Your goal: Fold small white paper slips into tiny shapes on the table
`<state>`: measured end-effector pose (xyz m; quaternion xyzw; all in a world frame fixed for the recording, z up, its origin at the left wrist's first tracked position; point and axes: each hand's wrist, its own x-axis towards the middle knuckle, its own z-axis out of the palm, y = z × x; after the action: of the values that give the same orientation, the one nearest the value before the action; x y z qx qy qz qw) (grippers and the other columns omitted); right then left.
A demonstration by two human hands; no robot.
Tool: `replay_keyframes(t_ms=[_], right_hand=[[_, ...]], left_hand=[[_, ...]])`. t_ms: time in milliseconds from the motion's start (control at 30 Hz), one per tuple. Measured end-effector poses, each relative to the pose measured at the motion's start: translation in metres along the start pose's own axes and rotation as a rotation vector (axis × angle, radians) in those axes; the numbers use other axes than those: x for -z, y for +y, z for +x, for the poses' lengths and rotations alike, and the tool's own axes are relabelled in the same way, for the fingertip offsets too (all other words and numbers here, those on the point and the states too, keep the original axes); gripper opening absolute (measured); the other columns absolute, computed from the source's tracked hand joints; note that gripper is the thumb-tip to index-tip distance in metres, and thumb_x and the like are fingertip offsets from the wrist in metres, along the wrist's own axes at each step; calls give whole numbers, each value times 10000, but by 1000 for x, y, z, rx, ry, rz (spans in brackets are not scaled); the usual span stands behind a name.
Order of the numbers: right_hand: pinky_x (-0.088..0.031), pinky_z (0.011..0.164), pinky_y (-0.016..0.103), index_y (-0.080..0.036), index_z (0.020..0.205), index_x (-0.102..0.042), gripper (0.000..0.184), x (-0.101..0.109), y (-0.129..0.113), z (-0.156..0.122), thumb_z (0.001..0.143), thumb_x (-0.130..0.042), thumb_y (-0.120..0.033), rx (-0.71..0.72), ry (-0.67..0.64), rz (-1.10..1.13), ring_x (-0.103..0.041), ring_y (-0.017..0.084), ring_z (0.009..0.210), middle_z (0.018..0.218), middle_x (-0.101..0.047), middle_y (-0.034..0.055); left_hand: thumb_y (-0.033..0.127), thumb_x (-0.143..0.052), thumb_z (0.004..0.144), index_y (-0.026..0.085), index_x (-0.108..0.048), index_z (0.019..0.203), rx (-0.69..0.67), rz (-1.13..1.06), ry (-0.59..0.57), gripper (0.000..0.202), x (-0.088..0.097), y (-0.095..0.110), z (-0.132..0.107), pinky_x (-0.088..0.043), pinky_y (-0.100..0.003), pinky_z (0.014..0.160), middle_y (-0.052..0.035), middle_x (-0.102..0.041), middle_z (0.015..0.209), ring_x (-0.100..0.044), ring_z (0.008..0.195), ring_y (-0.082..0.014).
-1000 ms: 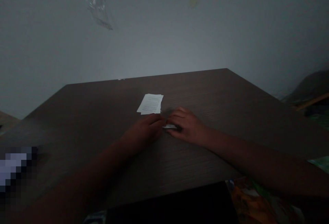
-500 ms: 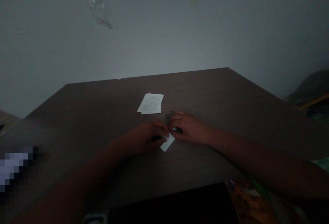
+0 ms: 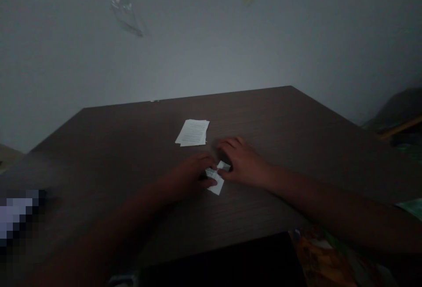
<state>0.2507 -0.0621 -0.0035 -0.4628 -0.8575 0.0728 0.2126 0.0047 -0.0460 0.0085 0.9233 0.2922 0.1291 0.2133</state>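
A small piece of white paper [image 3: 216, 187] lies on the brown table, creased or folded, with its upper corner standing out between my two hands. My left hand [image 3: 194, 172] holds the paper's left side, thumb low on it and fingertips near its middle. From the right, my right hand [image 3: 244, 161] touches the paper with its thumb tip. Its other fingers are spread over the tabletop beyond, apart from the paper. Farther back lies a small stack of printed paper sheets [image 3: 193, 133], slightly fanned.
The brown table [image 3: 263, 120] meets a pale wall [image 3: 211, 49] at its far edge. A blurred-out object [image 3: 20, 216] lies at the left. Near the front edge sit a black flat object [image 3: 224, 260] and a colourful packet or cloth [image 3: 323, 256].
My right hand has opened, its fingers lifting away from the paper and spreading. The paper has turned slightly, and more of its upper corner shows. The stack stays where it was.
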Motion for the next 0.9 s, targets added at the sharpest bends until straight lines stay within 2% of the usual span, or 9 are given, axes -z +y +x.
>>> replay_keyframes(t_ms=[67, 133, 367, 567, 633, 733, 833, 900], right_hand=[[-487, 1113, 599, -196, 1402, -625, 657, -3, -3, -2, 828, -882, -387, -36, 27, 20, -531, 410, 1380, 1516, -603, 191], [-477, 1136, 615, -200, 1404, -618, 685, -7, -4, -2, 804, -890, -386, -66, 35, 39, -515, 418, 1418, 1547, -582, 193], [-511, 1093, 601, -196, 1249, -639, 506, -13, 15, 4, 829, -860, -372, -117, 40, 39, -574, 408, 1340, 1432, -641, 186], [-508, 1072, 574, -216, 1192, -652, 407, -12, 25, 11, 843, -842, -306, -201, 67, 39, -598, 380, 1293, 1369, -676, 154], [-499, 1086, 556, -212, 1184, -655, 365, -9, 22, 11, 858, -814, -250, -153, 82, 74, -595, 365, 1302, 1363, -683, 148], [-505, 1077, 492, -213, 1146, -667, 280, -1, 15, 8, 887, -762, -168, 11, 74, 150, -624, 307, 1248, 1267, -714, 114], [-521, 1032, 440, -224, 1053, -694, 121, 7, 5, 5, 952, -732, -171, 221, -45, 208, -674, 240, 1067, 1057, -739, 50], [-524, 1030, 435, -220, 1011, -714, 71, 10, 0, 3, 964, -738, -173, 301, -119, 204, -684, 220, 997, 1008, -737, 37]], left_hand=[[221, -834, 910, 216, -691, 1211, 37, 63, 41, 333, -4, -2, 0, -543, -441, 1076, -83, -711, 1302, -661, 1239, -294], [252, -854, 900, 233, -692, 1211, 64, 111, 52, 351, -6, -2, 0, -523, -473, 1072, -75, -702, 1308, -642, 1240, -314], [184, -779, 955, 278, -748, 1176, 65, 103, -35, 242, 3, 10, 0, -445, -538, 1104, -36, -713, 1319, -610, 1271, -317], [131, -723, 943, 264, -752, 1155, 43, 105, -89, 251, 8, 19, -1, -457, -538, 1134, -45, -740, 1341, -658, 1302, -319], [67, -652, 935, 251, -734, 1179, 27, 112, -67, 316, 6, 19, -3, -458, -543, 1153, -50, -740, 1363, -671, 1317, -310], [26, -612, 872, 232, -723, 1177, 4, 141, -8, 384, 0, 17, -6, -487, -536, 1162, -69, -740, 1372, -693, 1292, -303], [77, -649, 879, 226, -726, 1141, -28, 63, 38, 312, -3, 12, -6, -556, -475, 1115, -89, -748, 1311, -723, 1210, -272], [136, -681, 918, 229, -727, 1135, -43, -8, 41, 241, -3, 11, -4, -584, -447, 1088, -91, -749, 1282, -727, 1190, -259]])
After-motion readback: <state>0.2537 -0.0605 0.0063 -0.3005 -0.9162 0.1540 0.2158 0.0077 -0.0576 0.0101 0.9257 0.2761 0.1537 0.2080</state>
